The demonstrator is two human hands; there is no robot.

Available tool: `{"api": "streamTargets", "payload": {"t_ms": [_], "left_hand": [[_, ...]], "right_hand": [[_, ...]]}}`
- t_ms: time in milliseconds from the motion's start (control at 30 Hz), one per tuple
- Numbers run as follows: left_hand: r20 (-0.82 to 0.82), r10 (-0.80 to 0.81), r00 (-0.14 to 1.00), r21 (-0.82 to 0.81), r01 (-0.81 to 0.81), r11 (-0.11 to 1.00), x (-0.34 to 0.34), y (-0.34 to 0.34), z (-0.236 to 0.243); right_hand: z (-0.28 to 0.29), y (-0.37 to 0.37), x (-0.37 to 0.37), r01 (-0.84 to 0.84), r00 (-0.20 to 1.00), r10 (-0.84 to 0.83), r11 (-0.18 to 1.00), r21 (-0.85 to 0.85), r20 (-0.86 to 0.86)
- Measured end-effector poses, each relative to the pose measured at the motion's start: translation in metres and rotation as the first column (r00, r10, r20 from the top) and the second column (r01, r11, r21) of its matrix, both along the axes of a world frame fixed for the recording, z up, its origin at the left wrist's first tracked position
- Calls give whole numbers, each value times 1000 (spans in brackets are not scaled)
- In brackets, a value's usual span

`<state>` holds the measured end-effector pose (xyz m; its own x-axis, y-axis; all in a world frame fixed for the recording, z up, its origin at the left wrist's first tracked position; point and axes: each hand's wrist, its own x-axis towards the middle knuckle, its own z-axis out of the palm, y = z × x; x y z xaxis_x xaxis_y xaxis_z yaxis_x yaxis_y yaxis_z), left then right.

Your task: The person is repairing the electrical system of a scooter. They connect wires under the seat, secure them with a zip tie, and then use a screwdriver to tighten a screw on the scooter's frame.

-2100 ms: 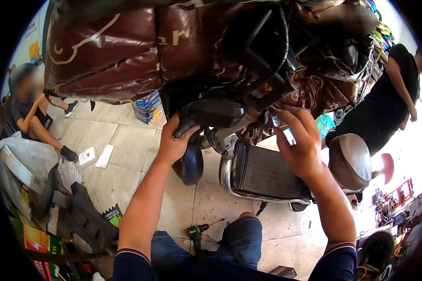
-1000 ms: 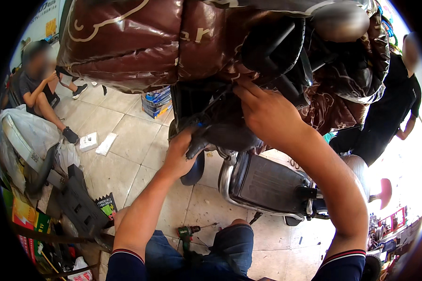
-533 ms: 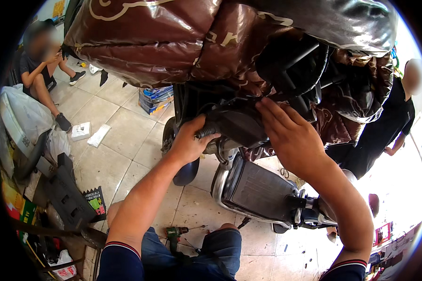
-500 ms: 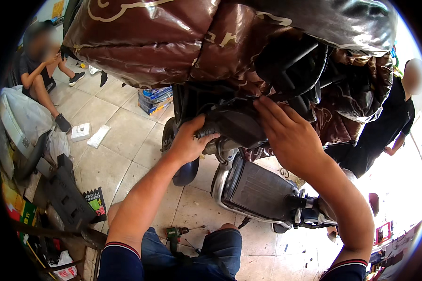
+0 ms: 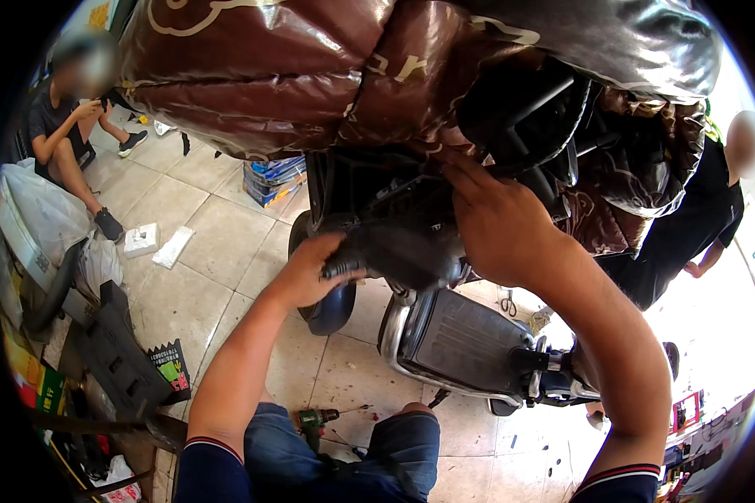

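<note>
On a floor of pale square tiles (image 5: 184,251), scuffed and lined with dark grout, a small scooter stands with its ribbed grey footboard (image 5: 466,344) framed by a chrome rail, and a glossy brown quilted cover (image 5: 294,75) with cream curls is draped over its front, its shiny plastic folds bulging like cushions. The left hand (image 5: 310,272) is closed around a dark rubber-ridged handlebar grip (image 5: 348,267), just above the black rounded front wheel (image 5: 331,306). The right hand (image 5: 499,222) lies flat, fingers stretched, against the black plastic body panel (image 5: 403,251) under the cover (whether it grips anything there cannot be told). A green and black cordless drill (image 5: 315,419) lies on the tiles between the person's blue-jeaned knees. To the left sit a dark moulded plastic panel (image 5: 113,356), white plastic bags (image 5: 42,210) and a stack of blue flat boxes (image 5: 268,176). A seated person (image 5: 67,126) in dark clothes is at the far left, and another in black (image 5: 696,226) stands at the right.
</note>
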<state>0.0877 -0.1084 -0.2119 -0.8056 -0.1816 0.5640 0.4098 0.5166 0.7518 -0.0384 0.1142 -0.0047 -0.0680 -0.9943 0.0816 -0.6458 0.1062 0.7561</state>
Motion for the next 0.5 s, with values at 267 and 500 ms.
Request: {"api": "streamTargets", "payload": {"t_ms": [267,500], "left_hand": [[-57,-183,981,-390,147,909,-6,6,-17],[-53,-104,993,-442,70,895,-18,17,-2]], "right_hand": [[-11,-18,-7,50,983,-15,980,-192,181],[-21,-19,-15,-114,990,135,938,-327,41]]}}
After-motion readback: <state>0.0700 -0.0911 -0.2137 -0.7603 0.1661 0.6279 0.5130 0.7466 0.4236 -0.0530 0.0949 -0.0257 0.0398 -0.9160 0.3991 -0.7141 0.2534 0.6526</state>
